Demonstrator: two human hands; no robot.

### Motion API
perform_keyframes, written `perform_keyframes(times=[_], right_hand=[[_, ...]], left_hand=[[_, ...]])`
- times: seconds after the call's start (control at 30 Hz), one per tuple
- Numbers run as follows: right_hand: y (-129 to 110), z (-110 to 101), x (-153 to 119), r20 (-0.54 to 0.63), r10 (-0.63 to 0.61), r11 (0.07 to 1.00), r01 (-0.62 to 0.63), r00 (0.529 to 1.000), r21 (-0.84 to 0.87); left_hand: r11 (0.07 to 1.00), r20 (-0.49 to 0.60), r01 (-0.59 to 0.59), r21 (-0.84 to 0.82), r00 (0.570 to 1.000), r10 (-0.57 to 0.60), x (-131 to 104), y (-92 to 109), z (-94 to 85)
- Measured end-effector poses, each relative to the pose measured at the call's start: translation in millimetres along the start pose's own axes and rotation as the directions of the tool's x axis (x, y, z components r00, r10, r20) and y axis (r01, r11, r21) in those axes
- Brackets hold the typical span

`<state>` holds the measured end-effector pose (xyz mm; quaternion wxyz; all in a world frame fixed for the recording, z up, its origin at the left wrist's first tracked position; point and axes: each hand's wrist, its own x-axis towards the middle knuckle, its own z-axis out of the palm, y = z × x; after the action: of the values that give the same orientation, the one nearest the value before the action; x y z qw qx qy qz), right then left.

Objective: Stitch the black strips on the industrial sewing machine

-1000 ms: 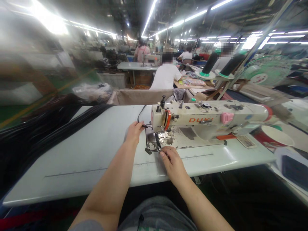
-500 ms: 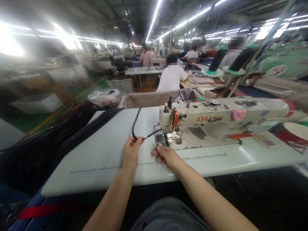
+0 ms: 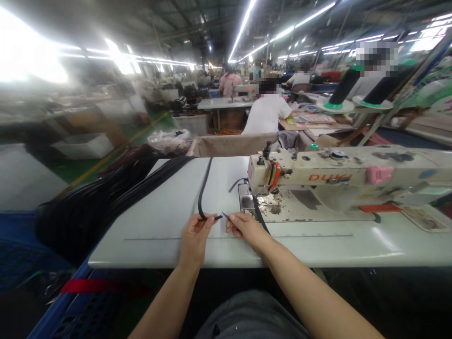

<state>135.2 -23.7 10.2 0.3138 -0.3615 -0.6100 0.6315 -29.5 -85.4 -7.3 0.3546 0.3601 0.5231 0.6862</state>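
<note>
My left hand (image 3: 195,234) pinches a thin black strap (image 3: 202,190) near its end, and the short tip pokes out toward the right. From my fingers the strap curves up over the white tabletop to its far edge. My right hand (image 3: 245,230) is closed around small thread snips (image 3: 226,216), mostly hidden in the fingers, with the pointed tip close to the strap end. Beyond it stands a sewing machine (image 3: 310,176). One loose black strip (image 3: 238,183) curls out leftward behind its needle area; another black strip (image 3: 260,217) passes beside my right wrist.
A thick bundle of black straps (image 3: 141,188) hangs over the table's left side. Blue plastic crates (image 3: 84,315) sit below left. Thread cones (image 3: 342,89) stand at the right rear. A person in a white shirt (image 3: 266,114) sits ahead, beyond a beige-lined bin (image 3: 233,145).
The strip reaching from the machine toward my left hand now ends loose and curled near the machine. Both hands have come slightly nearer me. The view has turned a little left.
</note>
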Motion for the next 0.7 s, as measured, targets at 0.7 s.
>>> perform_keyframes(times=[0.7], right_hand=[[21.0,-43.1,-67.4,-0.223,-0.164,0.015,-0.224,0.961,-0.974]], left_hand=[[0.286,-0.110,0.080,0.955,0.990,0.091,91.7,57.5,-195.7]])
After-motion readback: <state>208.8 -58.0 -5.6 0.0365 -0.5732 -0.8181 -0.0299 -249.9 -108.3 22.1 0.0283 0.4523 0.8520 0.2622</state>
